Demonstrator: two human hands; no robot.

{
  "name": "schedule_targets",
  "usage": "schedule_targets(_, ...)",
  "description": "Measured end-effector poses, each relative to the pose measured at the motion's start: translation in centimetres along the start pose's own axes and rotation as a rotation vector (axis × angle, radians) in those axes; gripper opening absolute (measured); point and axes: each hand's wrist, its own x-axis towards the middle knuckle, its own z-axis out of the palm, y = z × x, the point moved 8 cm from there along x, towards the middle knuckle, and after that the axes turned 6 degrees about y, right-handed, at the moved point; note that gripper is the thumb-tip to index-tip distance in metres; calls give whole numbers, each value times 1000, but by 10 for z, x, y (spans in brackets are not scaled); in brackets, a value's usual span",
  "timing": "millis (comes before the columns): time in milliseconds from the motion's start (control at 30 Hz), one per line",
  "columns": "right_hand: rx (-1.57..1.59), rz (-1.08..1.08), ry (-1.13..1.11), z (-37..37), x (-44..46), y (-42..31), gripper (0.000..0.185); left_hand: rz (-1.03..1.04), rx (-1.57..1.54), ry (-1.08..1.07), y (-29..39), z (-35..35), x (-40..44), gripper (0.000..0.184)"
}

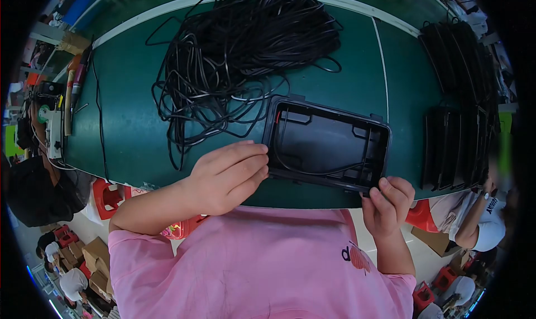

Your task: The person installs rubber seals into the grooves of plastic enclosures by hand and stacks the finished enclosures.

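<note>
A shallow black plastic case point(321, 143), open side up, sits at the front of the green table, slightly tilted in view. Inside it, a thin black cable runs along the left and lower walls, and a small red bit shows near the upper left corner. My left hand point(230, 176) is closed at the case's left edge, fingers together, thumb hidden. At the lower right corner, my right hand point(389, 204) pinches the rim between thumb and curled fingers. Behind the case lies a big tangled heap of black cable point(262, 34), with loose loops reaching close to its left side.
Stacked black cases point(444, 146) stand along the table's right end. On the left lie a hammer-like wooden-handled tool point(69, 98), a white power strip point(54, 133) and a single black cable point(99, 107). Green tabletop point(128, 118) surrounds the heap. Other people sit beyond both sides.
</note>
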Motion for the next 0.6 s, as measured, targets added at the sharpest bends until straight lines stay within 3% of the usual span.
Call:
schedule_targets(100,-78,16,-19,-2,5,-6,33,-95,-48,15,-4,1,-4,30)
schedule_targets(200,-55,82,-63,1,6,-5,33,-54,12,-1,3,0,2,32)
schedule_targets(367,-56,-28,-24,2,9,-9,34,-61,17,12,2,3,-1,34)
schedule_targets(600,-105,6,-60,2,12,-11,37,-56,7,-10,14,7,4,33)
